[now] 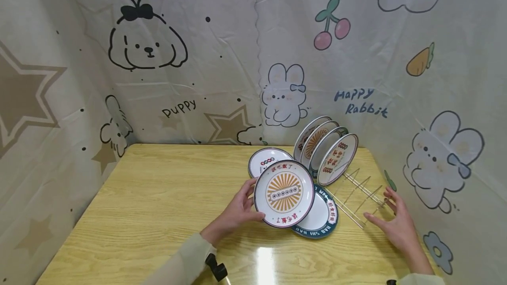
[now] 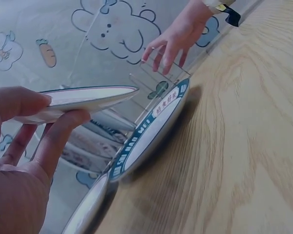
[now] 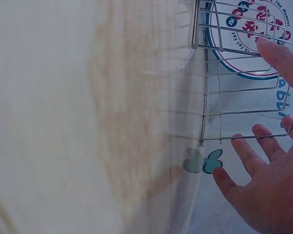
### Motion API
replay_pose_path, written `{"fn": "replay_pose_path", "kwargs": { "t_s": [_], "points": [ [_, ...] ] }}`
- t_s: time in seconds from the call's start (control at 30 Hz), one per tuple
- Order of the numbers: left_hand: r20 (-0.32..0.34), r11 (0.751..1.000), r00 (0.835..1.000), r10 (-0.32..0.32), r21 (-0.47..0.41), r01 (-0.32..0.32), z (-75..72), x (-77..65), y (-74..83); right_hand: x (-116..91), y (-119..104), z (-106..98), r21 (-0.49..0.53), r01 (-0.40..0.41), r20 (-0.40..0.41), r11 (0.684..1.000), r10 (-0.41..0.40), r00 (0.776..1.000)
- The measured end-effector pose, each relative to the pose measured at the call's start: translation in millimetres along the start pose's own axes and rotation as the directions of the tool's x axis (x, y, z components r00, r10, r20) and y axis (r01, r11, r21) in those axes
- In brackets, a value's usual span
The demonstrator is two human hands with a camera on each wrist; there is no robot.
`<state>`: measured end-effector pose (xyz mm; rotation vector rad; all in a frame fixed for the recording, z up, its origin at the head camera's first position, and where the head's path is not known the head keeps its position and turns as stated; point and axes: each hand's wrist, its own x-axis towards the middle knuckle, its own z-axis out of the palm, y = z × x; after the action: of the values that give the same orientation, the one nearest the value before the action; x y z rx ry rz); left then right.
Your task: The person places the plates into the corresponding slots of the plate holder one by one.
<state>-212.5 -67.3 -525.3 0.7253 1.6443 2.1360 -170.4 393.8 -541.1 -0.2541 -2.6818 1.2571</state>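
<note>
My left hand (image 1: 239, 203) pinches the rim of a white plate (image 1: 284, 193) with an orange sunburst, thumb on one face and fingers on the other. The left wrist view shows this plate (image 2: 95, 95) edge-on, raised above the table. Below it lies a green-rimmed plate (image 1: 331, 219), partly covered in the head view. Another white plate (image 1: 257, 159) lies behind. My right hand (image 1: 398, 223), fingers spread, is at the near right end of a wire dish rack (image 1: 346, 210); fingertips overlap its end wire in the right wrist view. Several plates (image 1: 338, 159) stand tilted in the rack's far part.
The wooden table (image 1: 158, 206) extends left of the plates. A printed cloth (image 1: 222, 56) hangs behind the table and along its sides, close to the rack's right end.
</note>
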Motion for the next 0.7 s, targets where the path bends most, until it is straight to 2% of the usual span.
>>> {"fn": "replay_pose_path", "kwargs": {
  "t_s": [0.27,0.4,0.7],
  "points": [
    [-0.029,0.999,0.999,-0.035,-0.012,0.035,19.2,19.2,-2.9,-1,1,-1,0.001,0.007,0.006,1.0,-0.007,1.0],
    [-0.042,1.0,0.999,-0.009,-0.015,0.008,27.4,30.4,-5.1,-2,2,-1,0.01,0.008,0.001,1.0,-0.008,1.0],
    [-0.055,0.998,0.998,0.034,0.059,-0.031,43.6,54.5,-10.0,-1,2,1,0.018,0.013,0.001,1.0,-0.013,1.0]
  ]
}}
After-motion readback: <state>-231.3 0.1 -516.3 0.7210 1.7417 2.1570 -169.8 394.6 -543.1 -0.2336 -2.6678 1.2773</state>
